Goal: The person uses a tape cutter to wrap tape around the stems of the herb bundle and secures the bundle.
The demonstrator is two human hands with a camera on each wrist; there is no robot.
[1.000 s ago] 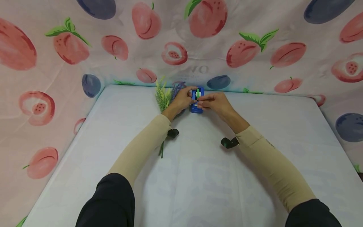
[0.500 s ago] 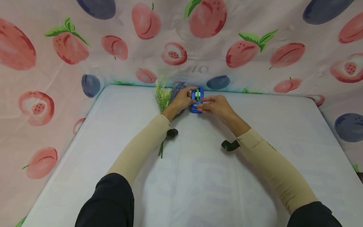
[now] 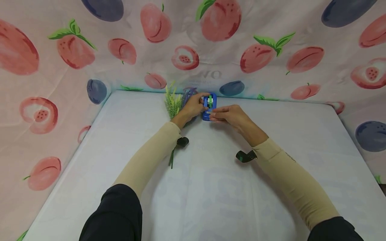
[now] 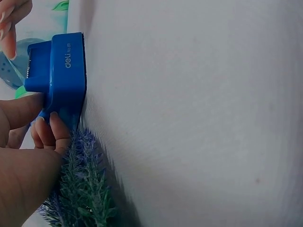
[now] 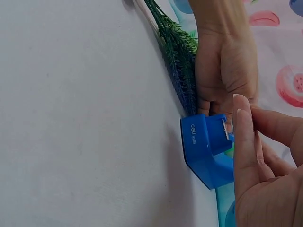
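Observation:
A blue tape dispenser (image 3: 206,117) marked "deli" stands near the far edge of the table, with a green roll core (image 3: 210,99) inside. My left hand (image 3: 192,107) grips its left side; in the left wrist view the thumb and curled fingers hold the dispenser body. My right hand (image 3: 231,115) is at the dispenser's near end, thumb and fingertips pinched together close to the toothed cutter. From those fingertips a faint strip of clear tape (image 4: 17,71) runs back toward the green core. The pinched end itself is mostly hidden by the fingers.
Artificial flower sprigs, yellow-green (image 3: 173,104) and purple (image 4: 81,177), lie left of the dispenser, partly under my left forearm. Their stems (image 3: 172,160) point toward me. A fruit-printed cloth (image 3: 220,50) hangs behind the white table (image 3: 217,187).
My right hand has drawn back toward me, from over the roll to the dispenser's near end, fingertips still pinched. The left hand and dispenser have stayed in place.

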